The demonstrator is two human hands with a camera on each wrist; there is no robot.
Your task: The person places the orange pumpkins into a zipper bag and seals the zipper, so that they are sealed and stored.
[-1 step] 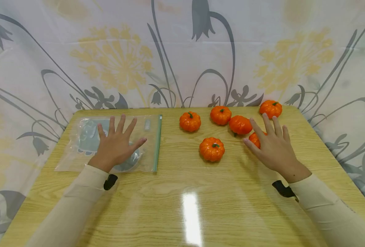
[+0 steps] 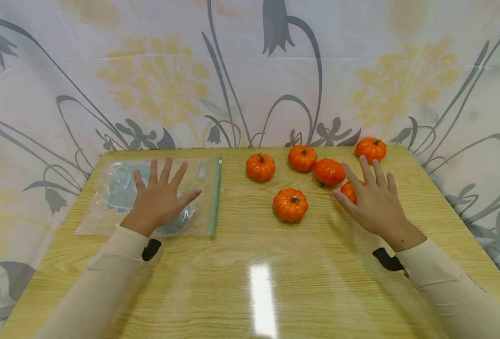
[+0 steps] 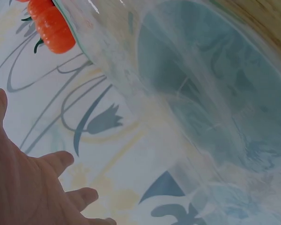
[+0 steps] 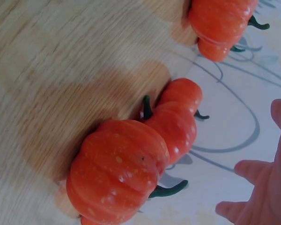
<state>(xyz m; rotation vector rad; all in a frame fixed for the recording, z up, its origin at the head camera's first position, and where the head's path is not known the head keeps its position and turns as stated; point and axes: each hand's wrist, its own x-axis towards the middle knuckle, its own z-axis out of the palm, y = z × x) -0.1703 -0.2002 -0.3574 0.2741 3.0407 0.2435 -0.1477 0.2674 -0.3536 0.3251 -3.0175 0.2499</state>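
Observation:
My left hand [image 2: 156,200], its fingers spread, hovers above a clear zip bag [image 2: 203,202] with a green closure strip on its right side. A blue-grey print or content shows through the bag, partly covered by the hand. On the right, my right hand [image 2: 376,207] has its fingers spread and holds nothing. Partly behind its thumb and index finger is a small orange pumpkin [image 2: 349,192]. Another pumpkin [image 2: 370,149] stands just beyond the fingertips. The right wrist view shows a near pumpkin [image 4: 117,173] with a green stem, apart from the fingers.
More orange pumpkins stand between the hands: one in front [image 2: 290,205], one at the back left [image 2: 260,166], one at the back [image 2: 302,158] and one tipped over [image 2: 329,171]. The wooden table [image 2: 216,287] ends at a flower-patterned cloth [image 2: 250,75].

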